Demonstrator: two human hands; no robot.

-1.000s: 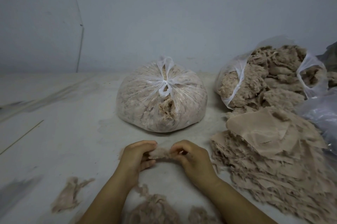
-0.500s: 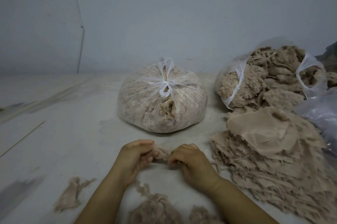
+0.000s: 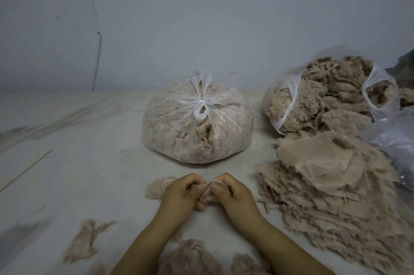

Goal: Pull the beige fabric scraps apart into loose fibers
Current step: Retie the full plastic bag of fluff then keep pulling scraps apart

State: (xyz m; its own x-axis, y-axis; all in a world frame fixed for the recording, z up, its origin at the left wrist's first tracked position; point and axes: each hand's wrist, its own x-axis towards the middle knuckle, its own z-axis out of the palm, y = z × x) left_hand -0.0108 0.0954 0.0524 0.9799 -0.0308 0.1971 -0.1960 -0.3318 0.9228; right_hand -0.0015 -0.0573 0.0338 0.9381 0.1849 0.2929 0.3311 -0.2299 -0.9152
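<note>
Nearest the viewer, clumps of loose fibers (image 3: 190, 256) lie on the pale work surface (image 3: 67, 174) between two bare forearms, with a frayed tuft (image 3: 83, 241) off to the left. Just beyond, the left hand (image 3: 181, 196) and right hand (image 3: 235, 194) meet knuckle to knuckle, fingers curled, both pinching one small beige scrap (image 3: 209, 189) between them; a loose flap (image 3: 156, 187) of beige material shows past the left hand. To the right sits a tall stack of beige fabric scraps (image 3: 324, 189). Farther back, a knotted clear bag (image 3: 197, 122) stuffed with fiber rests at center, and an open bag (image 3: 324, 100) of fiber stands at right, against a grey wall (image 3: 201, 17).
</note>
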